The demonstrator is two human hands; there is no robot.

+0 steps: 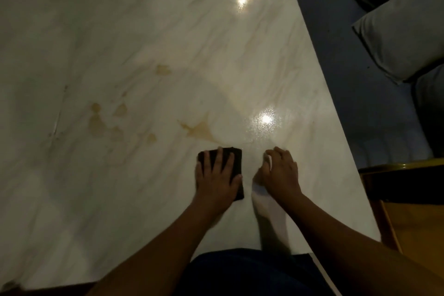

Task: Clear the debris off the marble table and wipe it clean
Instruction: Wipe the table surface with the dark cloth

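Marble table [120, 31] edge near right hand [280, 173]

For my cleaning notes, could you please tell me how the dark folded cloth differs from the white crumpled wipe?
The dark folded cloth is a neat rectangle pressed flat under the left hand; the white crumpled wipe trails loosely, gripped by the right hand. Both rest on the marble table.

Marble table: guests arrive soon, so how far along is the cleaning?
Done: no clear loose debris shows on the marble table. In hand: the left hand presses a dark pad flat; the right hand grips a white wipe. Left: brown stains beyond the hands, unwiped.
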